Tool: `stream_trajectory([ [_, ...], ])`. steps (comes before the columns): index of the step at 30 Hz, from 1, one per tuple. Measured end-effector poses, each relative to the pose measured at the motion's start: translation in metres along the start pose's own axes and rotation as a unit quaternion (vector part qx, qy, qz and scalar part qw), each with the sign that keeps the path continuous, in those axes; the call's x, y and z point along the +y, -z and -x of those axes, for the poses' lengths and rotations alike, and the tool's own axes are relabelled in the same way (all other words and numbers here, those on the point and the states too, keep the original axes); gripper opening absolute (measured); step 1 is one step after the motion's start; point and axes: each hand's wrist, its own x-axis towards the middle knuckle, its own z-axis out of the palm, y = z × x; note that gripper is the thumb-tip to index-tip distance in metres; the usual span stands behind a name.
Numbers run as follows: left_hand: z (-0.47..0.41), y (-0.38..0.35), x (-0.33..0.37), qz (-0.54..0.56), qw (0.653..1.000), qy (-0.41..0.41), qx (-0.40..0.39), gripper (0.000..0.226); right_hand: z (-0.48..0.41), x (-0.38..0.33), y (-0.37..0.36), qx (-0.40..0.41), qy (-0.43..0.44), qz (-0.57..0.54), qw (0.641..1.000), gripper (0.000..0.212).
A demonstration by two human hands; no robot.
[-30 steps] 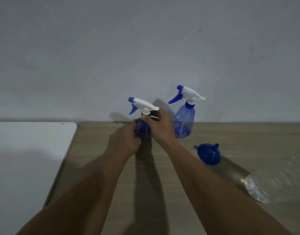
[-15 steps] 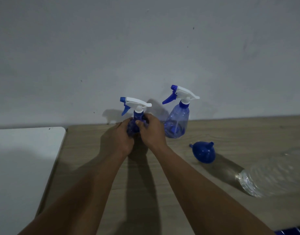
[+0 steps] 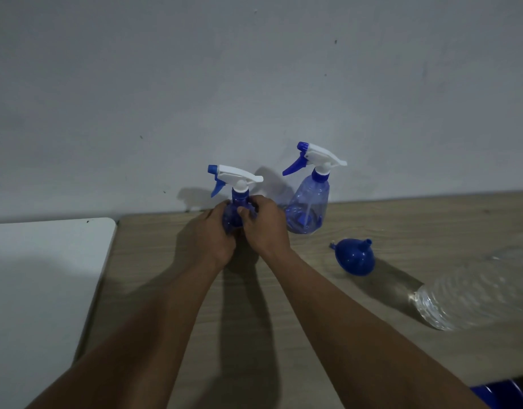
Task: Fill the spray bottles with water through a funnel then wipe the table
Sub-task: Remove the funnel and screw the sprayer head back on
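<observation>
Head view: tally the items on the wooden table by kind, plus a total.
Spray bottles: 2, the held spray bottle gripped by the left hand and right hand, and the free spray bottle standing by the wall
Funnel: 1, blue
Clear plastic bottle: 1, lying on its side
Total: 4
Not counted: blue object cut off at the bottom edge, kind unclear.

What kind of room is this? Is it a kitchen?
Probably not a kitchen, more a plain indoor work corner: a wooden table against a bare grey wall, a white table beside it, with spray bottles and a funnel on top.
</observation>
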Motion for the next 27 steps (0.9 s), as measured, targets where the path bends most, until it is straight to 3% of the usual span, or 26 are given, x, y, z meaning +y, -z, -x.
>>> stream_trajectory([
  [10,0.005,0.001,-0.004,0.026,0.999,0.02,0.026,0.034,0.005,0.004,0.004,-0.012,0.015,0.037,0.999,0.024],
  [27,0.008,-0.003,0.0,0.035,0.999,0.02,0.029,0.043,0.01,0.007,0.021,-0.061,0.029,0.041,0.997,0.03],
])
